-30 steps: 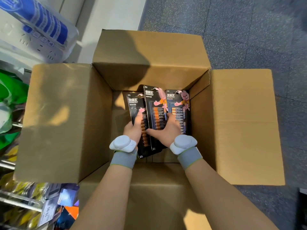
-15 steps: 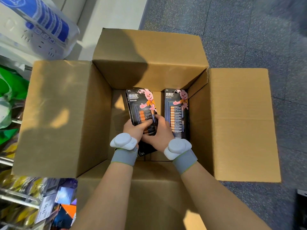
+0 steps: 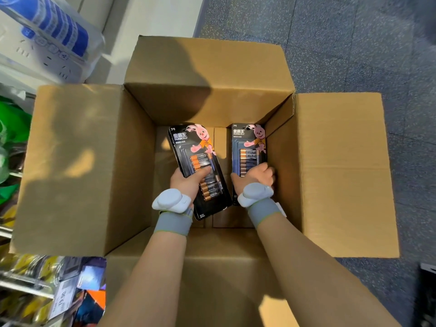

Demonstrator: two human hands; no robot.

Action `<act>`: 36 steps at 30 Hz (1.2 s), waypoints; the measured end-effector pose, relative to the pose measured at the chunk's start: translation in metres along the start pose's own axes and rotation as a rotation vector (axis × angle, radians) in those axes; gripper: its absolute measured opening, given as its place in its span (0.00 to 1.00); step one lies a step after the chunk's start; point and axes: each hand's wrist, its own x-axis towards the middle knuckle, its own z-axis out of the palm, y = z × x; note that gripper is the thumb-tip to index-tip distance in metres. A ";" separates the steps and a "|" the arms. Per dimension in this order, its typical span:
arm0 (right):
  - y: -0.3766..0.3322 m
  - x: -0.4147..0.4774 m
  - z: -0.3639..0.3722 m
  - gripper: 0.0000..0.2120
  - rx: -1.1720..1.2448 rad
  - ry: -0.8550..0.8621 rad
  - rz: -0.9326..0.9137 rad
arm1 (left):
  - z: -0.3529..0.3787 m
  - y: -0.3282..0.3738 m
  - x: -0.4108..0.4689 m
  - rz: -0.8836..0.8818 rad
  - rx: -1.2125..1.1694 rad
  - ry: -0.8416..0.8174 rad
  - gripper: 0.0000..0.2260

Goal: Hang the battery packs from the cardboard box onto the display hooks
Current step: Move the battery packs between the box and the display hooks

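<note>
Mid pick-up, gripped a tilted battery pack (image 3: 188, 145) in the left hand (image 3: 186, 180) and curled the right hand (image 3: 257, 177) round a second pack (image 3: 247, 147) by the right wall of the cardboard box (image 3: 82, 161); likely needed lifting both clear.

Bare strip between packs (image 3: 199, 147), box walls (image 3: 283, 147) close

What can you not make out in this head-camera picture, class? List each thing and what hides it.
1. Head view: lower half of the right battery pack, covered by the right hand gripping it.
2. Head view: whether more packs sit behind the left battery pack in the left hand; that pack hides them.
3. Head view: the display hooks; shelf goods at the left edge are blurred and cut off.
</note>
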 end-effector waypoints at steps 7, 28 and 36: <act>0.003 0.005 0.019 0.48 -0.156 -0.017 0.017 | -0.003 -0.002 0.006 -0.014 0.023 -0.011 0.17; 0.003 -0.017 -0.014 0.39 0.077 -0.093 -0.038 | -0.005 -0.003 0.002 -0.036 0.028 -0.035 0.11; 0.007 -0.048 -0.037 0.39 0.247 -0.239 -0.377 | -0.002 0.004 -0.019 0.000 0.008 -0.052 0.09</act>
